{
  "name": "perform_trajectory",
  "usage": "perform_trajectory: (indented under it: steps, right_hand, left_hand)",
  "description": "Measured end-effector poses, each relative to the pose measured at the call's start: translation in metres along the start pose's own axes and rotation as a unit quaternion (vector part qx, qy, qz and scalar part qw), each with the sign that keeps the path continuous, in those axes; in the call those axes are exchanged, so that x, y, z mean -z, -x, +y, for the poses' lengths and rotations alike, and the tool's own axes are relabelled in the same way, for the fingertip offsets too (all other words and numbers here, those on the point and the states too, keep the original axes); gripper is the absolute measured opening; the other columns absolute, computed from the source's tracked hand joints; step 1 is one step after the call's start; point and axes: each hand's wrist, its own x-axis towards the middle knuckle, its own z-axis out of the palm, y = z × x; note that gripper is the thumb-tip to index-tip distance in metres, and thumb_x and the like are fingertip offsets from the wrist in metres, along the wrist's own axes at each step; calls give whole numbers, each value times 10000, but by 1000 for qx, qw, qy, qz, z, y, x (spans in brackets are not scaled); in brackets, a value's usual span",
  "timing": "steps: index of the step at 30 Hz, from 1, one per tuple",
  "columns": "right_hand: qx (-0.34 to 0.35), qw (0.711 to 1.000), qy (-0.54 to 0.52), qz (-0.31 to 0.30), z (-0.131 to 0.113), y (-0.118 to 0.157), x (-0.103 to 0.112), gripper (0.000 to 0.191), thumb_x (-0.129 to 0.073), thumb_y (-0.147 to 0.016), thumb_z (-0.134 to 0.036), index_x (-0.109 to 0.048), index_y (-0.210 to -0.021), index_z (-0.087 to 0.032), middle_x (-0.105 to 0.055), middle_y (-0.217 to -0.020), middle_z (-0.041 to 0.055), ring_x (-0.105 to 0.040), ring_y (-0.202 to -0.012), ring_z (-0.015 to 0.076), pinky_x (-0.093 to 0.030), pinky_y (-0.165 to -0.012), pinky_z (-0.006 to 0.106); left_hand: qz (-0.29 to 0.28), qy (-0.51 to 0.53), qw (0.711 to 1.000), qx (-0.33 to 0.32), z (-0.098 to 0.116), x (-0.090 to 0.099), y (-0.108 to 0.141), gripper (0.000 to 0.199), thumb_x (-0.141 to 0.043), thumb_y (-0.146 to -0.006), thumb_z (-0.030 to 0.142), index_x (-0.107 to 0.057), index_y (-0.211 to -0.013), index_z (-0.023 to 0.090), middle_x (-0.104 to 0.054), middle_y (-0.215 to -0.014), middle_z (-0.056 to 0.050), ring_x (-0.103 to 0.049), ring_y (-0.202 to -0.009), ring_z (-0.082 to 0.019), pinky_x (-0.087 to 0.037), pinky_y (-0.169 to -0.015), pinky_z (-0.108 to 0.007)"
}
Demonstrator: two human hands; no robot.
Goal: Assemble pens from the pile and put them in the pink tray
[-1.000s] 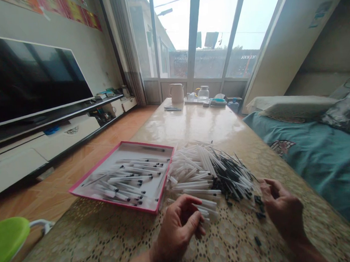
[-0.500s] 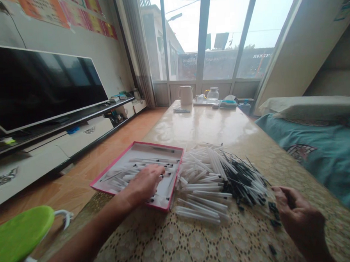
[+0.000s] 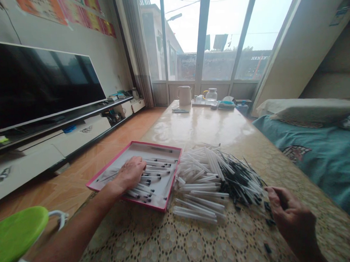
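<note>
My left hand point(image 3: 132, 173) is over a shallow pink-edged box lid point(image 3: 178, 162). Its fingers curl down among clear pens with black ends point(image 3: 154, 175); whatever they hold is hidden. At the right, my right hand point(image 3: 292, 214) is closed in a pinch by a heap of thin black pen refills point(image 3: 239, 178). One dark, thin refill appears to run from the heap to its fingertips. Between the lid and the refills lies a pile of whitish, see-through pen barrels point(image 3: 197, 165). Small black caps or plugs point(image 3: 267, 247) are scattered near my right hand.
The long table point(image 3: 169, 244) has a patterned cover. A beige jug point(image 3: 184, 96), a glass pitcher point(image 3: 211, 96) and a tissue pack point(image 3: 226, 103) stand at its far end. A green stool point(image 3: 20, 237) is at the left, a teal-covered sofa point(image 3: 317, 158) at the right.
My left hand has moved left across the lid, uncovering more of the pens. My right hand keeps its pinch beside the refills. The whole view has shifted slightly.
</note>
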Motion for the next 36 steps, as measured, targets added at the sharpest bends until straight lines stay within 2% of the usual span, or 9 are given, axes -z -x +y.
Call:
perform_trajectory:
  steps: [4,7,11,15,19,23,27,32,36]
  right_hand:
    - [52,998,-37,-18,-7,4,2,337,-452,-861,-438,-649,-866,-164,-664,-685,33,-603,-535,160,-428,-509,227]
    - [136,985,-89,-65,-16,8,2,247,-480,-879,-373,-628,-884,-175,-662,-697,21,-622,-570,151,-448,-525,216]
    - [240,959,-118,-98,-29,12,7,175,-502,-889,-299,-585,-991,-184,-635,-716,14,-604,-588,145,-458,-563,237]
    - [346,920,-99,-152,-47,18,15,210,-512,-889,-277,-548,-1078,-193,-633,-862,63,-611,-789,203,-452,-712,325]
    - [413,872,-78,-251,-64,30,12,211,-561,-852,-395,-564,-913,-193,-628,-768,41,-597,-693,196,-422,-636,292]
    - [427,855,-35,-292,-65,39,3,110,-448,-892,-165,-517,-817,-207,-613,-674,-8,-585,-587,142,-336,-529,233]
    - [410,850,-23,-329,-57,40,-2,122,-431,-880,-143,-491,-799,-211,-622,-664,-18,-598,-547,134,-291,-483,235]
    - [390,850,-14,-354,-52,48,-7,189,-387,-933,-298,-492,-799,-215,-652,-665,-8,-620,-537,140,-280,-466,239]
    - [390,859,-3,-333,-49,57,-14,338,-324,-967,-410,-465,-728,-217,-621,-568,-28,-570,-438,117,-213,-437,256]
  left_hand:
    - [19,-24,1000,-8,17,17,7,92,-513,-776,170,-604,-767,179,-605,-823,-103,-519,-821,-256,-369,-750,-354]
    - [35,53,998,-10,57,19,18,162,-448,-858,227,-602,-883,185,-620,-823,-80,-549,-778,-231,-378,-711,-322]
    - [-26,275,957,-95,127,-10,39,183,-459,-878,215,-640,-858,203,-637,-791,-56,-566,-737,-199,-379,-667,-277]
    - [-87,284,944,-145,166,-56,56,212,-421,-896,166,-626,-843,186,-626,-786,-49,-567,-698,-167,-378,-626,-245]
    - [-74,310,937,-139,168,-82,62,218,-397,-921,216,-608,-876,184,-640,-807,-54,-588,-741,-169,-397,-656,-231]
    - [-70,319,935,-137,159,-91,61,153,-464,-900,263,-573,-964,178,-641,-806,-48,-584,-686,-155,-403,-624,-214]
    - [-28,225,951,-208,151,-98,61,66,-551,-856,230,-575,-907,196,-634,-785,-38,-573,-668,-154,-383,-602,-212]
    - [-3,108,952,-286,151,-94,65,76,-498,-895,216,-553,-851,189,-617,-695,-31,-524,-551,-136,-283,-500,-244]
    - [8,51,950,-309,154,-88,68,178,-468,-916,279,-519,-770,191,-600,-633,-29,-484,-493,-143,-218,-472,-285]
